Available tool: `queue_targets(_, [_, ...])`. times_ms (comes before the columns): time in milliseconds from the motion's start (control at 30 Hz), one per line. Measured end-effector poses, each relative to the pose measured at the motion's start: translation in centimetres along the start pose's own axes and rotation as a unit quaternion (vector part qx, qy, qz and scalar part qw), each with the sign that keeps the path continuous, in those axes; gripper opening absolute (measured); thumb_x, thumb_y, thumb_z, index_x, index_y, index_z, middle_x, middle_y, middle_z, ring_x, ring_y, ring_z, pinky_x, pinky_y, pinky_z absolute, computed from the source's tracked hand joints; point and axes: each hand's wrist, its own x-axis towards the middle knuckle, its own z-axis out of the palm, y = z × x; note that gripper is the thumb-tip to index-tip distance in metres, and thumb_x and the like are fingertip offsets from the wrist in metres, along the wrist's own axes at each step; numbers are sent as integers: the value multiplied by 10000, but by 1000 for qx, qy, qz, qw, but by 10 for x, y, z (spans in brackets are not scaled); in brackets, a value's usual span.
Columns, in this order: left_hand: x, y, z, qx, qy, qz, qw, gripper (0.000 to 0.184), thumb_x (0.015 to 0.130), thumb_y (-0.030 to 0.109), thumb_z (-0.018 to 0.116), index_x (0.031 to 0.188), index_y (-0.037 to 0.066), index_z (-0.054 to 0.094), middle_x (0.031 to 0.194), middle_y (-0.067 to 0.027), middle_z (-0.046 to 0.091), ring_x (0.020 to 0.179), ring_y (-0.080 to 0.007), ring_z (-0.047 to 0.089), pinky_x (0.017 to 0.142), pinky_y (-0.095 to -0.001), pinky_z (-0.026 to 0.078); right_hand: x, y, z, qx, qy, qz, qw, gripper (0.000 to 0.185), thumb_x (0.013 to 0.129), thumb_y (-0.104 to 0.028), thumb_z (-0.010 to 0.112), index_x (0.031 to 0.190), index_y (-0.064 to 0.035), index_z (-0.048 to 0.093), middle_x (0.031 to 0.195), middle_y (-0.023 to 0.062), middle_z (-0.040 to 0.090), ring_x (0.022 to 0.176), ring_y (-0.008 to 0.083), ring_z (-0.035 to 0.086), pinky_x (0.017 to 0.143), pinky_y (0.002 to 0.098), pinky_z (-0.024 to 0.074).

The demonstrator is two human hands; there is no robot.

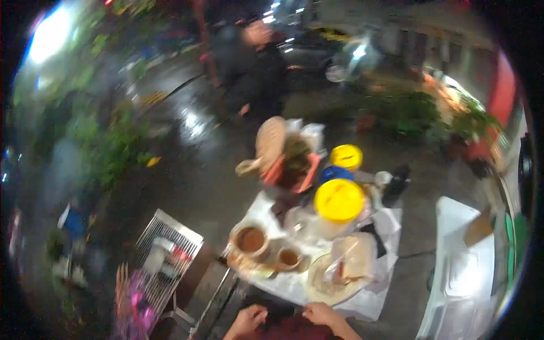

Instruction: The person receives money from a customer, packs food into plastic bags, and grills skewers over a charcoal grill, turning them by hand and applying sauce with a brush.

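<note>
Both my hands are low in the view, before the near edge of a white-covered table (277,287). The fingers of my left hand (249,321) are curled; whatever they may hold is too blurred to tell. My right hand (324,315) is curled too, just below a pale round plate (318,286), its contents hidden. A clear plastic bag (356,256) with something tan inside lies on the plate. To the left stand a bowl of brown stuff (250,239) and a smaller bowl (289,258). Behind are yellow-lidded containers (339,201) and an orange basket (306,180).
A slatted rack (190,231) with packets stands at the left, beside a purple bag (140,300). A white plastic chair (453,215) is at the right. Beyond the table a person in dark clothes (258,85) stands on wet ground, near a parked car (311,54).
</note>
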Motion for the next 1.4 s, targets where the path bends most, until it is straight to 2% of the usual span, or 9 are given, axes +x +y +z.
queue_targets(100, [-43,-17,-39,53,80,123,988,244,831,232,580,976,36,576,872,-156,603,795,-332,592,689,-372,475,0,-67,6,43,-2,-6,999,342,786,-258,585,1034,-21,588,903,181,629,846,309,611,744,363,473])
queue_targets(267, [-149,-69,-115,-12,280,7,960,230,792,187,595,959,28,592,870,-154,613,802,-313,598,696,-369,470,28,-168,68,16,-35,-86,996,350,774,-190,616,1052,17,576,957,193,625,906,285,615,791,336,468])
queue_targets(400, [-227,-132,-172,80,594,-110,793,171,761,145,609,886,30,604,851,-167,597,812,-336,575,711,-388,458,50,-261,115,-39,-96,-232,967,347,797,-225,582,1053,9,562,997,216,584,945,364,554,819,401,443])
queue_targets(500, [-267,-154,-199,148,586,-271,749,163,762,159,621,838,15,605,823,-173,599,797,-362,568,712,-419,452,53,-331,129,-98,-122,-294,943,343,815,-228,561,1067,4,547,993,214,570,941,367,545,808,414,441])
queue_targets(600, [-284,-179,-205,47,428,-339,836,160,773,144,607,822,-8,607,773,-180,610,758,-389,572,691,-435,455,60,-360,150,-108,-124,-341,926,331,819,-213,555,1071,1,543,983,206,570,927,360,552,797,411,445])
queue_targets(767, [-289,-208,-190,-220,464,-188,837,171,781,131,621,862,-19,630,694,-100,630,645,-125,578,600,-277,452,55,-378,166,-166,-184,-321,914,335,808,-206,570,1071,1,552,992,191,582,927,343,564,792,389,455])
queue_targets(867, [-279,-203,-182,-170,490,-198,832,158,777,124,623,843,-19,632,677,-95,626,617,-131,575,579,-285,452,51,-369,177,-194,-199,-318,906,281,813,-214,559,1013,-17,555,914,213,571,888,376,549,779,433,446])
queue_targets(1100, [-255,-210,-173,-93,544,-175,816,147,777,132,592,794,-11,620,720,-193,602,678,-322,604,616,-382,457,42,-358,173,-208,-201,-279,916,270,803,-217,573,986,-18,563,918,208,575,893,370,553,781,442,443])
queue_targets(1400, [-263,-204,-180,-52,534,-186,823,146,774,136,593,785,-7,615,700,-178,600,667,-300,608,612,-368,460,45,-330,166,-180,-169,-243,938,362,794,-209,589,1102,-25,537,1018,209,566,961,355,545,833,403,435])
